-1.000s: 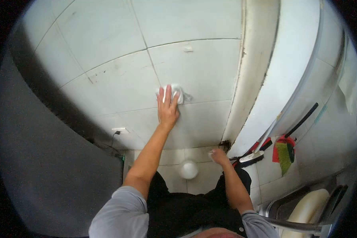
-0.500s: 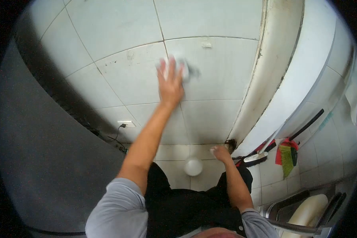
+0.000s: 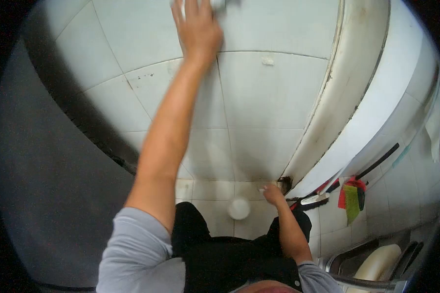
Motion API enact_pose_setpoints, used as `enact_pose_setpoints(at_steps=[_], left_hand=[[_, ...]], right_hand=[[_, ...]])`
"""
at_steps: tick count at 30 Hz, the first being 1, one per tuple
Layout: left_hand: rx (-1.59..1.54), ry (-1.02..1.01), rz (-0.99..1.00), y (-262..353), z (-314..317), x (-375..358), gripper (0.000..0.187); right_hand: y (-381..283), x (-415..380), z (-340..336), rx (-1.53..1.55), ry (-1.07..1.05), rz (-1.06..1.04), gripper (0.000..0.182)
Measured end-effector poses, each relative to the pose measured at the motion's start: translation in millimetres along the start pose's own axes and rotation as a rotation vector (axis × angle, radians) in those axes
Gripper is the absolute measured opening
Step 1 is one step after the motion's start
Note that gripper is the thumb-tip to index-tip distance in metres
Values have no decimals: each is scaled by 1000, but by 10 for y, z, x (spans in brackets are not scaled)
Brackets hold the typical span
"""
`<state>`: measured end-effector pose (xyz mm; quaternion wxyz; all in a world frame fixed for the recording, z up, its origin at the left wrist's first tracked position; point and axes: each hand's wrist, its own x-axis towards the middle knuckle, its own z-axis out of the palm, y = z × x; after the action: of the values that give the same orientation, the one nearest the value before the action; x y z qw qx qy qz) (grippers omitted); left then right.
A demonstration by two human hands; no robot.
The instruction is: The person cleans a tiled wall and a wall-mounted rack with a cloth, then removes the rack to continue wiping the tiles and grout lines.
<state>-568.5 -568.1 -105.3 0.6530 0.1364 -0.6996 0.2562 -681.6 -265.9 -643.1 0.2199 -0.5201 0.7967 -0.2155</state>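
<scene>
High on the white tiled wall (image 3: 269, 97), my left hand (image 3: 199, 34) presses a white cloth (image 3: 219, 5) against the tiles. Its fingers stretch upward over the cloth, which is partly cut off by the top of the view. My right hand (image 3: 274, 194) is held low, closed, near the foot of the wall. A small pale bit shows at its fingertips, too small to make out. Between my knees a round white bowl (image 3: 238, 208) is seen from above, over the tiled floor. A small patch of tape-like residue (image 3: 267, 60) sticks to the wall.
A big dark grey panel (image 3: 58, 185) fills the left side. On the right a white pillar-like edge (image 3: 371, 107) runs down the wall. Beyond it are a brush (image 3: 315, 199) and a red dustpan (image 3: 342, 198) with a green brush (image 3: 352, 202). A rack (image 3: 347, 259) stands lower right.
My left hand has slid up the wall with the cloth, from below a tile joint to above it. The right hand stays low in nearly the same place.
</scene>
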Motion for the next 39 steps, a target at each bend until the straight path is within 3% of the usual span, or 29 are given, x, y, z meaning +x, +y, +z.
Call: enact_pose_setpoints(at_steps=[3,6,9,12,15,18,19,21,24,26,27,29,30,32,33,35,39], left_hand=[[-83,-171,-214,342,-253,-1461,73],[-137,-292,-216,367,-406,-2570,76],[-82,-237,-145,113,-386,-1562,78],[8,-81,24,-297,-262,315,73],[-7,-44,-89,-491,-326,1757,61],[-41,-7,-63,-453,-360,1713,60],[-15,-1,-18,-492,-269,1418,65],[21,-26,19,-333,-234,412,70],[-81,-256,-92,171,-382,-1430,71],[-124,-346,-113,148,-446,-2123,71],[-108,-330,-93,107,-462,-1971,71],[-65,-302,-65,-41,-494,-1214,71],[-81,-193,-7,-240,-414,-686,70],[-4,-64,30,-659,-323,462,70],[-23,-142,-77,-850,-397,1008,70],[51,-20,-175,-954,-527,1732,61],[77,12,-118,-981,-426,585,71]], right_hand=[[304,48,122,12,-64,115,42],[619,126,334,-182,48,-176,44],[246,-24,11,76,-72,2,45],[234,55,107,-7,-36,93,47],[597,299,435,-280,-68,-179,46],[425,189,389,-15,-24,14,46],[521,248,481,-56,-68,3,46],[834,459,728,-139,-152,-21,45],[457,180,269,-217,-85,-29,44],[593,179,327,-71,38,-95,43],[662,172,405,4,89,-128,43],[541,110,328,53,-1,13,43],[486,115,281,76,-41,83,43],[1074,428,840,-94,-92,-33,43],[1287,563,1015,-181,-115,-92,44],[979,459,797,-287,-124,-49,44],[170,53,153,-219,-177,76,41]])
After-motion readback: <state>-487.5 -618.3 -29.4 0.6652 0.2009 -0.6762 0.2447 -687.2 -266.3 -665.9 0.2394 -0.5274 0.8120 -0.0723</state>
